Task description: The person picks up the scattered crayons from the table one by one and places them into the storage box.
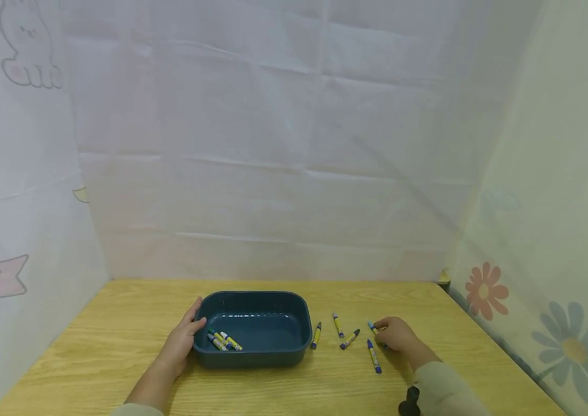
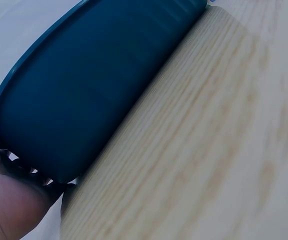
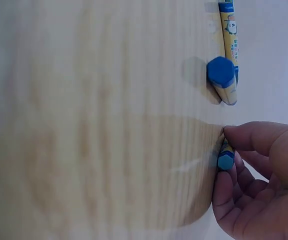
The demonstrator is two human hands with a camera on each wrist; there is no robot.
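A dark teal plastic bin point(image 1: 257, 328) sits on the wooden table point(image 1: 117, 341) with several yellow-and-blue crayons point(image 1: 223, 341) inside. My left hand point(image 1: 185, 335) holds the bin's left wall point(image 2: 79, 100), thumb at the rim. To the right of the bin, several crayons lie loose: one by the bin point(image 1: 316, 335), two further right point(image 1: 337, 325) point(image 1: 349, 339) and one nearer me point(image 1: 374, 356). My right hand point(image 1: 396, 334) pinches a crayon with a light-blue end point(image 3: 226, 156) between thumb and fingers, at the table surface. Two more crayons point(image 3: 225, 75) lie just beyond it.
White fabric walls with printed shapes close in the table at the back and both sides. A small black object point(image 1: 409, 401) shows at my right sleeve. The table's right edge point(image 1: 486, 329) runs close to the right hand.
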